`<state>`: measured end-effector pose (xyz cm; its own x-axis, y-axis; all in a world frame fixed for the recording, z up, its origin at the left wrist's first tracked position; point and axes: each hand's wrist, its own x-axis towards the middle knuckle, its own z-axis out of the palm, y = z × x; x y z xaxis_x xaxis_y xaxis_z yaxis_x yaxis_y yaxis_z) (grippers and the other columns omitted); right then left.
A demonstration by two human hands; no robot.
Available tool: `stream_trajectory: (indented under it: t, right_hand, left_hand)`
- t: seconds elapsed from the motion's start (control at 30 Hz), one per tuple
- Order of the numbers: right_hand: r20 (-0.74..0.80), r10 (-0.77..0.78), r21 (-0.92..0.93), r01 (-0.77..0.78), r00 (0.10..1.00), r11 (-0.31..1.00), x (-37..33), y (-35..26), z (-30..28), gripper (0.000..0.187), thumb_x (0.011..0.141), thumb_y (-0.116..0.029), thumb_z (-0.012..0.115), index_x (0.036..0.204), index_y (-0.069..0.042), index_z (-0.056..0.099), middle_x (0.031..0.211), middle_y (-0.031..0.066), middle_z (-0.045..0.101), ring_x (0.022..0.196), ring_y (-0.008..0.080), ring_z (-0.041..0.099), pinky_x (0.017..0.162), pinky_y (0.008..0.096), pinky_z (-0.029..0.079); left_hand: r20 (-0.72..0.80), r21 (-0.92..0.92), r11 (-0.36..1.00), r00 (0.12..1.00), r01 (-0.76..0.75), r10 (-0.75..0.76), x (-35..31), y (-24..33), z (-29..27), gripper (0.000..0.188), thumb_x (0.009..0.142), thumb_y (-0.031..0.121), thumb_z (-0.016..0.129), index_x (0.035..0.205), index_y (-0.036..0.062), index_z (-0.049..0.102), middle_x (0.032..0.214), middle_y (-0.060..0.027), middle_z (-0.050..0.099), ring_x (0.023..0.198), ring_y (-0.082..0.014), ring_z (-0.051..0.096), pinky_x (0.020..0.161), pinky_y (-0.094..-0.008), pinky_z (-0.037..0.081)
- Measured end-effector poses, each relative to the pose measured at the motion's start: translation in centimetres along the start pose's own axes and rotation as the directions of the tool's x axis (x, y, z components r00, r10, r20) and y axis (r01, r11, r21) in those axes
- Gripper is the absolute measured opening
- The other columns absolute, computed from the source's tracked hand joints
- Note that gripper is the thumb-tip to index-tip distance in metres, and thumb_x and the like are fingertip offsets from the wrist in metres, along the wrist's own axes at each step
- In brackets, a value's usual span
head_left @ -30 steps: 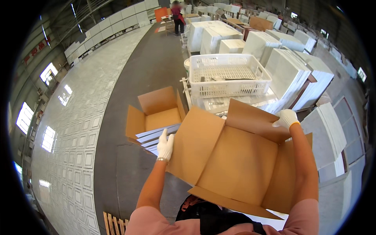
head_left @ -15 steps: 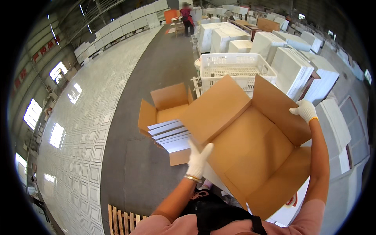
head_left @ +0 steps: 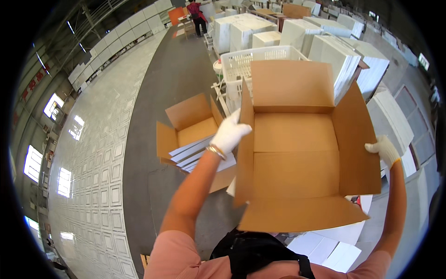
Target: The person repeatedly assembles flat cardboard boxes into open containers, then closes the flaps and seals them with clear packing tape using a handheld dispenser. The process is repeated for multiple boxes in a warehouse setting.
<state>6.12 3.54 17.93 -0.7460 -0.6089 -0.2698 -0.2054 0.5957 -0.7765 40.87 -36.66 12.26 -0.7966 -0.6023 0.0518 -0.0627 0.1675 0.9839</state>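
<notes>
Head view: we hold an open cardboard box (head_left: 297, 149) up in both gloved hands, centre-right of the frame.

Our left hand (head_left: 230, 132) is closed on the box's left flap near its upper edge; our right hand (head_left: 383, 149) grips the outer edge of the right flap. All four flaps stand open, and we see the bare brown inside of the box. Left of centre, on the grey floor (head_left: 158, 93), a second open carton (head_left: 193, 139) sits with flat white panels (head_left: 197, 156) stacked inside it. Just behind the held box, at upper centre, stands a white plastic crate (head_left: 237, 67). Stacks of white slabs (head_left: 353, 60) fill the upper right. A person (head_left: 197, 16) stands far off at top centre. More white sheets (head_left: 325, 246) lie at lower right.
</notes>
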Motion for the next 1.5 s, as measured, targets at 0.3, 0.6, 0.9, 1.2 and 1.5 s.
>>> stream_trajectory:
  t: [0.3, 0.6, 0.9, 1.2, 1.5]
  right_hand:
    - [0.113, 0.186, 0.342, -0.214, 0.976, 0.915, -4.7, 13.4, 5.1, 0.052, 0.091, -0.027, 0.079, 0.123, 0.014, 0.066, 0.112, 0.0127, 0.074, 0.103, 0.0201, 0.071, 0.090, 0.0366, 0.058]
    - [0.136, 0.452, 0.334, -0.470, 0.882, 0.817, 0.8, 29.9, 6.7, 0.057, 0.099, -0.039, 0.070, 0.130, 0.009, 0.063, 0.125, 0.0131, 0.070, 0.102, 0.0207, 0.070, 0.090, 0.0337, 0.054]
    - [-0.290, 0.175, 0.217, -0.113, 0.941, 0.970, 0.1, 20.7, 0.9, 0.061, 0.105, -0.040, 0.057, 0.142, 0.009, 0.056, 0.131, 0.0118, 0.065, 0.116, 0.0178, 0.060, 0.102, 0.0313, 0.047]
    - [-0.444, -0.405, 0.005, 0.454, 0.800, 0.891, 10.1, -10.1, 11.6, 0.067, 0.104, -0.048, 0.057, 0.150, 0.000, 0.053, 0.144, 0.0114, 0.060, 0.131, 0.0210, 0.054, 0.115, 0.0317, 0.037]
    - [-0.218, -0.539, 0.340, 0.581, 0.813, 0.739, 26.2, -36.3, 39.8, 0.053, 0.093, -0.036, 0.071, 0.130, 0.002, 0.065, 0.116, 0.0217, 0.074, 0.102, 0.0408, 0.070, 0.096, 0.0461, 0.052]
  left_hand:
    - [0.269, -0.304, 0.845, 0.891, 0.440, -0.367, -2.3, -8.7, -8.8, 0.049, 0.091, 0.010, 0.067, 0.136, -0.0053, 0.056, 0.128, -0.0151, 0.067, 0.111, -0.0242, 0.068, 0.092, -0.0388, 0.057]
    - [-0.413, 0.601, 0.510, 0.786, 0.615, -0.460, -8.4, -33.3, -15.9, 0.094, 0.100, 0.071, 0.028, 0.127, -0.0103, 0.065, 0.127, -0.0343, 0.065, 0.126, -0.0450, 0.061, 0.108, -0.0476, 0.045]
    - [-0.754, 0.024, 0.834, 0.557, 0.552, -0.347, -12.6, -26.6, -9.2, 0.069, 0.102, 0.058, 0.054, 0.083, -0.0070, 0.068, 0.074, -0.0146, 0.063, 0.071, -0.0215, 0.048, 0.071, -0.0417, 0.046]
    - [-0.946, -0.023, 0.991, 0.319, 0.129, -0.063, -14.5, -19.6, -34.4, 0.060, 0.104, 0.054, 0.057, 0.109, -0.0042, 0.071, 0.102, -0.0066, 0.067, 0.091, -0.0179, 0.052, 0.088, -0.0351, 0.047]
    - [-0.974, -0.108, 0.991, 0.190, 0.082, -0.122, -11.8, -20.0, -62.1, 0.081, 0.104, 0.064, 0.047, 0.140, -0.0072, 0.058, 0.139, -0.0153, 0.063, 0.123, -0.0242, 0.060, 0.104, -0.0352, 0.049]
